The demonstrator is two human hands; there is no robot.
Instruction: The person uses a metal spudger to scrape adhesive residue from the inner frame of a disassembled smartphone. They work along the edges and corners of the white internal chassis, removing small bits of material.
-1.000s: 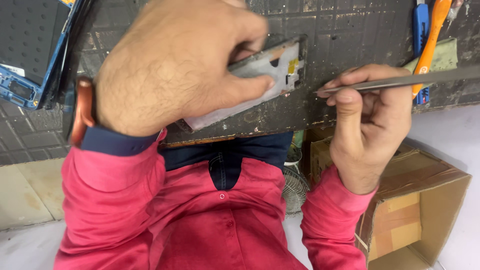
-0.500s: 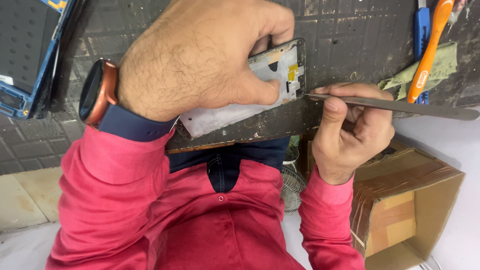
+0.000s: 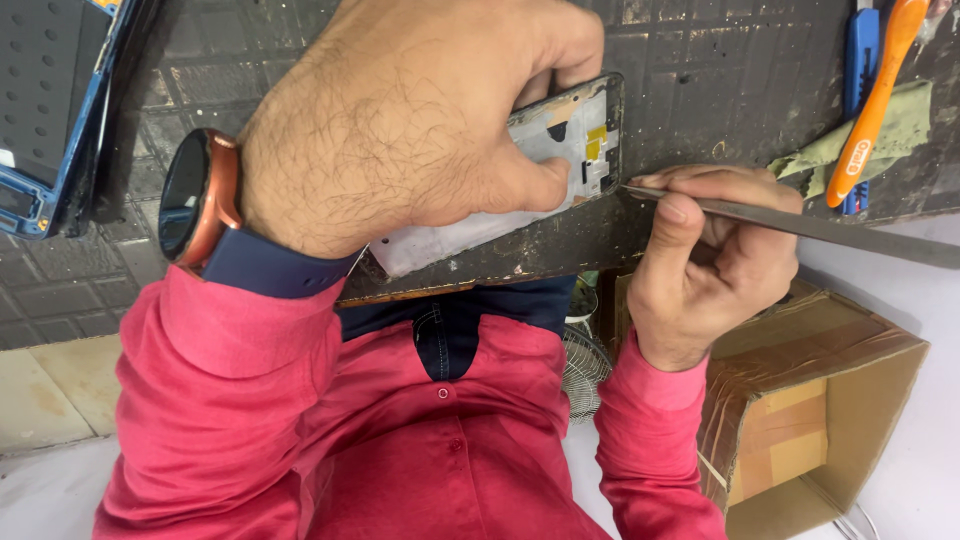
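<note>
Over the last second the person's right hand point(image 3: 715, 265) has moved in from the side, and the tip of its thin metal pry tool point(image 3: 800, 228) now sits at the near corner of the opened phone frame point(image 3: 560, 150), where before it stood apart. The fingers are closed around the tool. The left hand point(image 3: 400, 130), wearing a watch point(image 3: 195, 205), stays clamped over the frame, pressing it to the dark mat point(image 3: 720, 90) near the mat's front edge. A blue phone shell point(image 3: 45, 110) lies at the far left; an orange toothbrush point(image 3: 870, 100), blue cutter point(image 3: 858, 60) and green cloth point(image 3: 890, 135) lie at the right edge. A cardboard box point(image 3: 810, 400) stands below. Nothing blocks the tool
</note>
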